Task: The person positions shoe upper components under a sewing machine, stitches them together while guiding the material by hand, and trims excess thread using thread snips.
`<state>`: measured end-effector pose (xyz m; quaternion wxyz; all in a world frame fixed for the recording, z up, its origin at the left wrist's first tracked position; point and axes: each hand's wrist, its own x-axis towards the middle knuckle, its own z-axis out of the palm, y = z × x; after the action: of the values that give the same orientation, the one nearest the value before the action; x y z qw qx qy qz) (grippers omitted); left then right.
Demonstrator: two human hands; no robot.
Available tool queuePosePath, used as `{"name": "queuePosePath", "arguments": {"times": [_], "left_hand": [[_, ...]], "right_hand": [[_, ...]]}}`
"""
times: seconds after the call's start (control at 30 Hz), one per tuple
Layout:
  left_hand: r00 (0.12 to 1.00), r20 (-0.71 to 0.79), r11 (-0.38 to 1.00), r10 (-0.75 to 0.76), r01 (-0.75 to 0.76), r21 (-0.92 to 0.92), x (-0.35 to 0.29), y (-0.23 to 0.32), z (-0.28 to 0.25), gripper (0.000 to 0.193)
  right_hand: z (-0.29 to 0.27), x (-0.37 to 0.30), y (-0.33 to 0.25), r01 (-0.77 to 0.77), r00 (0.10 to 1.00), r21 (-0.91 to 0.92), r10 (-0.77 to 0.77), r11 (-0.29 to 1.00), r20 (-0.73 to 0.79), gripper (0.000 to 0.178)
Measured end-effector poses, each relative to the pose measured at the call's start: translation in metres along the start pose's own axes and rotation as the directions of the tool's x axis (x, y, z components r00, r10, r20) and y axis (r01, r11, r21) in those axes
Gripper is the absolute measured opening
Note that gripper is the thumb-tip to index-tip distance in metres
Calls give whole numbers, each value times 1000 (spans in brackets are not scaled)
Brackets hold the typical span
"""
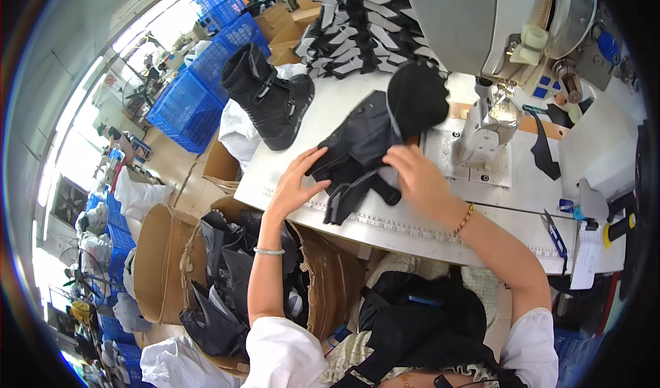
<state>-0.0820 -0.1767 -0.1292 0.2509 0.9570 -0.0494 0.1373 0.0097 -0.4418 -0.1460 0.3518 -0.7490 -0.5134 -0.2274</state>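
My left hand [294, 185] lies spread against the black upper [361, 134] on the white surface [335, 105] by printed ruler marks [412, 235]; whether my right hand [423, 182], at the upper's edge, grips it, I cannot tell.

white table [330, 106] | black boot [265, 103] | black upper [361, 134] | sewing machine [489, 123] | blue snips [556, 237]

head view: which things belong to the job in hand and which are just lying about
Likely in the job:
black boot upper, at the left hand and right hand
sewing machine, beside it

Apparently just lying about:
assembled black boot, standing apart
blue-handled snips, untouched
blue plastic crates, in the background
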Motion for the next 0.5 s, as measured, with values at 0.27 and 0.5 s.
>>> {"name": "queuePosePath", "arguments": {"times": [0.27,0.5], "left_hand": [[979,-203,999,16,-22,-26,-25,52,44,56],[903,-413,983,-120,52,-174,-35,51,64,44]], "right_hand": [[-21,26,26,-256,964,245,266,935,-8,34],[-53,1,-10,14,992,23,-17,1000,127,15]]}}
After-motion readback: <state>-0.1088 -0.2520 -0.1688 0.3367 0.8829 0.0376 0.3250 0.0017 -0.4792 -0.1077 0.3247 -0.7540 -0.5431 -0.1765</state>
